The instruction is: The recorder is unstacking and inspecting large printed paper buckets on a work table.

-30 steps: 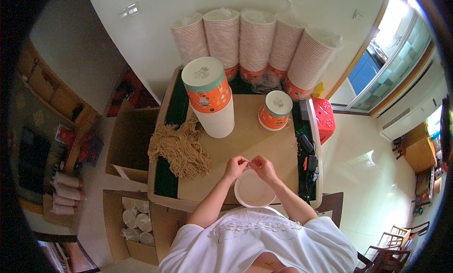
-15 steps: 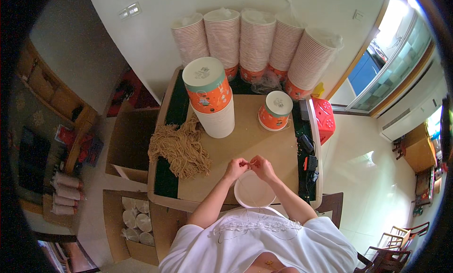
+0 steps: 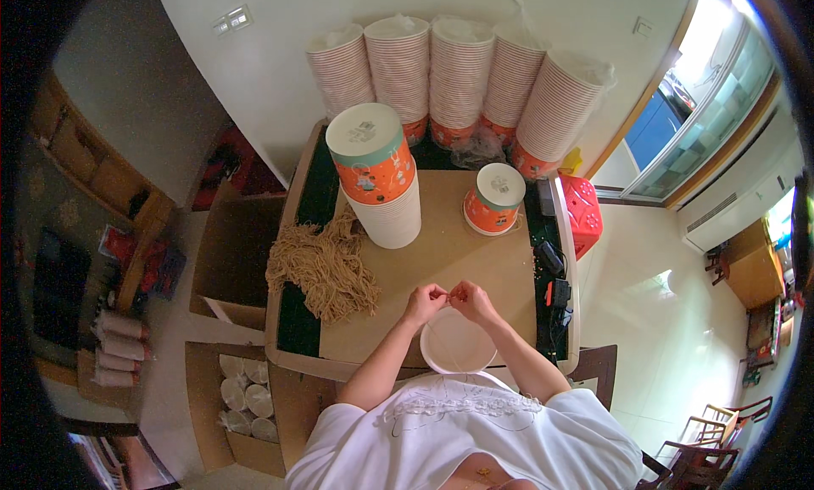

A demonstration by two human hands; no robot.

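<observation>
My left hand (image 3: 426, 303) and my right hand (image 3: 473, 303) meet at the far rim of a white paper tub (image 3: 458, 346), fingertips pinched close together. A thin tan cord (image 3: 443, 329) runs from my fingers down across the tub's mouth; its end between the fingertips is too small to make out well. The tub stands at the table's near edge, against my white shirt, its opening facing up. To the left lies a tangled heap of tan cords (image 3: 322, 270). Beyond it rises an upside-down stack of paper tubs (image 3: 373, 180), orange and green on top.
One upside-down orange tub (image 3: 493, 200) sits at the right of the cardboard sheet (image 3: 449, 261). Tall wrapped tub stacks (image 3: 462, 66) line the wall. Black adapters and cables (image 3: 555, 295) lie along the right edge. An open carton of wrapped tubs (image 3: 246, 397) stands at the lower left.
Both hands stay at the tub's far rim, with only a slight shift of the fingers. The tub and everything around it keep their places.
</observation>
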